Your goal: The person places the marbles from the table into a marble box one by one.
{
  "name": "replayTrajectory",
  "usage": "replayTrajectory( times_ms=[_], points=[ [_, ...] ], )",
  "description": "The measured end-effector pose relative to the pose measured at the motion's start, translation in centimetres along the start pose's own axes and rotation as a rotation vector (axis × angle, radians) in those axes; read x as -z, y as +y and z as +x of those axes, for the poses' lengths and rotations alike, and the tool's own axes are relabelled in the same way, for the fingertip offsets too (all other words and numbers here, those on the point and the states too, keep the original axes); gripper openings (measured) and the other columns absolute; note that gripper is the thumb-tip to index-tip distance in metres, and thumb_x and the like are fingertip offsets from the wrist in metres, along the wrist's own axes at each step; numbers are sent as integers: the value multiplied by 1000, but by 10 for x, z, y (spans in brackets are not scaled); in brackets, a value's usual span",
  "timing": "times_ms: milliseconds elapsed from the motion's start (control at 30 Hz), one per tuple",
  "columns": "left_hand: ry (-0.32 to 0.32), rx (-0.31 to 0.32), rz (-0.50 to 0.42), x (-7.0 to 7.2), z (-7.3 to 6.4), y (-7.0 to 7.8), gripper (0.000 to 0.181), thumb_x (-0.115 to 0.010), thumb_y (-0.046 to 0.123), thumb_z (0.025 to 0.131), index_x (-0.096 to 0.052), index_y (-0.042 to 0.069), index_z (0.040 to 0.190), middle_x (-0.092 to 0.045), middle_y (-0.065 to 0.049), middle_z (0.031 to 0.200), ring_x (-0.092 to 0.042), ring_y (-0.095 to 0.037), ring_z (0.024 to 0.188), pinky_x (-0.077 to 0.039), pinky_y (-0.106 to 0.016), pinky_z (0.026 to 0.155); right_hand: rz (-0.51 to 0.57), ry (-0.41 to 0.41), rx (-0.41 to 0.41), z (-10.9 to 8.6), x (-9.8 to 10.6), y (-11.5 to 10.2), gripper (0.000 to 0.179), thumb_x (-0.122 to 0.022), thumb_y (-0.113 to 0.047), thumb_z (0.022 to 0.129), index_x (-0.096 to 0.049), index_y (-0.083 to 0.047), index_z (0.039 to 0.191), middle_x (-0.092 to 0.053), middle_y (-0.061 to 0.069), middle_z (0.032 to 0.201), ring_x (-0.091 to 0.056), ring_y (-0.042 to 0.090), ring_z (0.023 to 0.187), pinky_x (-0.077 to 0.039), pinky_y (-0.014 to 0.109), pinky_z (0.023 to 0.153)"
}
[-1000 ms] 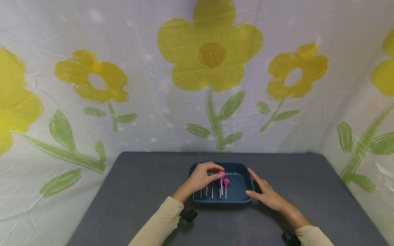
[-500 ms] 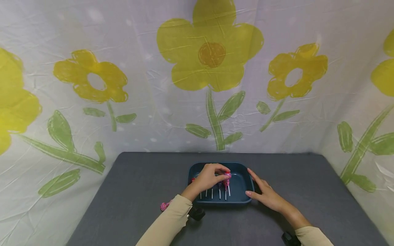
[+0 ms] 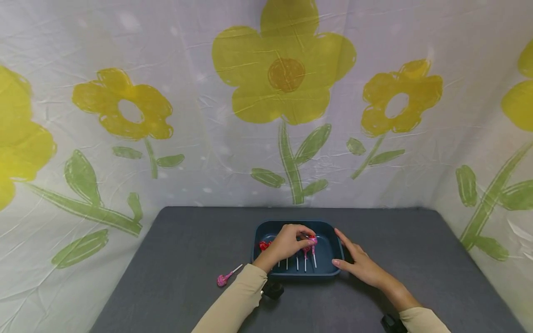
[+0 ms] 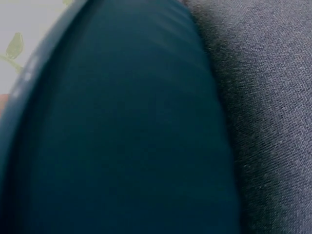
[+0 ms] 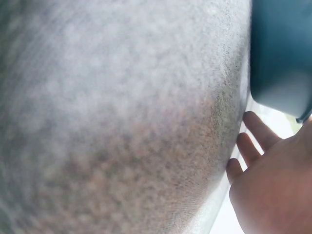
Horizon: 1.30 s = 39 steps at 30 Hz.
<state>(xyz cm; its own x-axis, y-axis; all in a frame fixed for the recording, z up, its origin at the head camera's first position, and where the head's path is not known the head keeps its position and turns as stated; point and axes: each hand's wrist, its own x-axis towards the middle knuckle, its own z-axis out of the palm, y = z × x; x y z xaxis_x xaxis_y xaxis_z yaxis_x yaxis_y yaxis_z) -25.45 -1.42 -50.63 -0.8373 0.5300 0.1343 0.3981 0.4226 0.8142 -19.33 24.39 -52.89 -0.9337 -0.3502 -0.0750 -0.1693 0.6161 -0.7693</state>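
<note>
In the head view my left hand (image 3: pixel 287 243) reaches over the blue tray (image 3: pixel 326 270), thumb and fingers at the wrapped head of a pink lollipop (image 3: pixel 313 240) whose white stick points toward me. A second pink lollipop (image 3: pixel 306 249) lies just left of it. Red-wrapped candy (image 3: pixel 264 245) shows at the tray's left end, and several white sticks (image 3: pixel 297 263) emerge below the hand, which hides their heads. My right hand (image 3: pixel 362 266) rests with extended fingers against the tray's right side; the right wrist view shows this hand (image 5: pixel 273 175) near a tray corner (image 5: pixel 282 58).
One more pink lollipop (image 3: pixel 222 280) lies on the grey tabletop (image 3: pixel 179 259), left of the tray and beside my left sleeve (image 3: pixel 233 303). A flower-printed cloth (image 3: pixel 208 152) stands behind the table. The tray's wall (image 4: pixel 136 117) fills most of the left wrist view.
My left hand has shifted right across the tray with the pink lollipop, uncovering red candy at the left end. The lollipop on the table has come into sight. My right hand has stayed put.
</note>
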Motion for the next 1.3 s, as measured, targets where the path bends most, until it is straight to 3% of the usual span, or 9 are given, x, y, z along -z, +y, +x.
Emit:
replayTrajectory(
  times_ms=[167, 467, 700, 933, 1300],
  points=[
    [-4, 6, 11, -4, 0, -4, 25, -73, 23, 91, -75, 11, 112, -74, 2, 106, -68, 0, 82, -54, -17, 72, -5, -8, -6, 1, -1, 1, 82, -59, -44, 98, -7, -35, 160, -22, 17, 162, -25, 46, 141, -29, 77, 96],
    [18, -8, 85, -9, 2, -7, 26, -71, 29, 92, -76, 14, 112, -74, 7, 105, -67, -4, 97, -53, -28, 92, -5, -12, -17, 1, 0, -1, 81, -59, -43, 98, -6, -35, 160, -20, 16, 162, -25, 45, 141, -28, 76, 98],
    [-5, 12, 110, -11, 1, -5, 27, -71, 30, 92, -76, 14, 113, -74, 6, 106, -66, -6, 101, -53, -28, 92, -1, -24, -21, 1, 1, -1, 81, -58, -43, 99, -4, -37, 159, -19, 17, 162, -24, 47, 141, -28, 78, 96],
    [-8, -44, 189, -15, 4, -10, 25, -71, 30, 92, -76, 15, 111, -74, 8, 106, -66, -4, 103, -51, -26, 92, 15, -14, -5, 0, 1, -1, 82, -59, -42, 98, -5, -38, 159, -23, 19, 160, -24, 46, 141, -29, 77, 96],
    [-22, -41, 294, -19, 3, -13, 22, -71, 32, 92, -77, 20, 110, -73, 10, 106, -60, -7, 97, -49, -27, 89, 10, -24, -11, 0, 1, -2, 80, -58, -41, 99, -4, -37, 159, -19, 16, 163, -23, 46, 142, -28, 77, 96]
  ],
)
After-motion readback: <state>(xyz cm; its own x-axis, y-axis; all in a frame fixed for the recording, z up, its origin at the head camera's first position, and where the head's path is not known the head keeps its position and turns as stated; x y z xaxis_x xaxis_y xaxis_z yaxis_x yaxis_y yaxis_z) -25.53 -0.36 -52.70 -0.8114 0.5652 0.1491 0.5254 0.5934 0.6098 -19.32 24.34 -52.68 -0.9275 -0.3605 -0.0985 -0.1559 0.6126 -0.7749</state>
